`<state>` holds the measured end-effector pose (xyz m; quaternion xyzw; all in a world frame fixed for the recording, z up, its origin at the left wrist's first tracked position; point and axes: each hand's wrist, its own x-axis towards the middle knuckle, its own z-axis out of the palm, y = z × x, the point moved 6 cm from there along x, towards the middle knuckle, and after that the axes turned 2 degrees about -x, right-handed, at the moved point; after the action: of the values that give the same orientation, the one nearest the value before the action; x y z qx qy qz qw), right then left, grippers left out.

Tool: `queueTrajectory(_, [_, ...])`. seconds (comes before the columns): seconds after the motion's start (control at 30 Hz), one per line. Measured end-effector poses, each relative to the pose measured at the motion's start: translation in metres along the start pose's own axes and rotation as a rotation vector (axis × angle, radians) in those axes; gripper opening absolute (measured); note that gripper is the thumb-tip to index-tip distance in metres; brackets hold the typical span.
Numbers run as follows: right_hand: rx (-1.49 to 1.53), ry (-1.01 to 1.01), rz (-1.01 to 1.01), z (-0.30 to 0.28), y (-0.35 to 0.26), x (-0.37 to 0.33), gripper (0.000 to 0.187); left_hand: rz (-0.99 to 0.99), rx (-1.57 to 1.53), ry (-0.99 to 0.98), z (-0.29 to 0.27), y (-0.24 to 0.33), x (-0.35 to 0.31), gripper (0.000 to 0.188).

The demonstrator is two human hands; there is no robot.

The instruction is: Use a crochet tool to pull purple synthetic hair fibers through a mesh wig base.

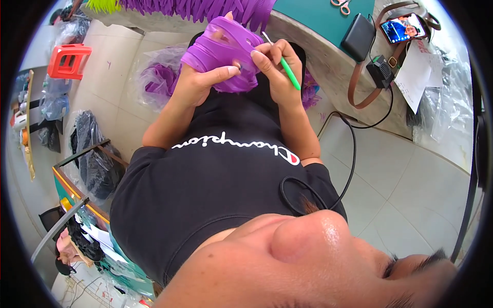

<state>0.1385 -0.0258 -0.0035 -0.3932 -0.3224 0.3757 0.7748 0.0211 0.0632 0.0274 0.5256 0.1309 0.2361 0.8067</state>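
Above my lap, my left hand (201,82) grips a bunch of looped, flat purple straps (218,43). Its thumb presses across the front, while most of its fingers are behind or inside the loops. My right hand (277,62) touches the right side of the straps. Between its fingers is a slim tool with a green handle (290,74) and a thin pale tip pointing up and left; its exact kind is unclear. A row of similar purple strips (169,5) hangs over the table edge just beyond my hands.
The table (303,15) bears scissors (340,6), a black box (358,37), a phone (404,28), a brown strap (358,92) and papers (413,72). A plastic bag with purple pieces (160,79) lies on the floor. A red stool (69,61) stands left. A black cable (354,149) hangs right.
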Motion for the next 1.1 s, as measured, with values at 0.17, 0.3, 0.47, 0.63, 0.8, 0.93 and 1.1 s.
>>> queueTrajectory(0.17, [-0.254, 0.038, -0.077, 0.003, -0.001, -0.002, 0.033, 0.117, 0.078, 0.056, 0.003, -0.004, 0.0, 0.079])
queueTrajectory(0.3, [-0.274, 0.052, -0.068, 0.003, -0.002, -0.002, 0.032, 0.158, 0.189, 0.114, -0.001, -0.009, 0.002, 0.076])
queueTrajectory(0.47, [-0.003, 0.052, 0.098, 0.0, 0.006, -0.003, 0.03, 0.183, 0.267, 0.066, -0.002, -0.012, 0.0, 0.073])
queueTrajectory(0.63, [0.154, 0.013, 0.084, 0.003, 0.006, -0.006, 0.028, 0.097, 0.308, 0.062, -0.007, -0.021, 0.002, 0.069])
queueTrajectory(0.8, [0.212, 0.022, 0.085, 0.002, 0.007, -0.002, 0.028, 0.11, 0.448, 0.068, -0.003, -0.018, 0.0, 0.068])
queueTrajectory(0.93, [-0.421, 0.177, -0.167, -0.007, -0.012, -0.005, 0.03, -0.153, 0.024, 0.011, -0.004, -0.024, -0.002, 0.065])
queueTrajectory(1.1, [-0.626, 0.11, -0.464, 0.007, -0.03, -0.022, 0.04, -0.007, 0.041, 0.069, 0.0, -0.013, -0.003, 0.062])
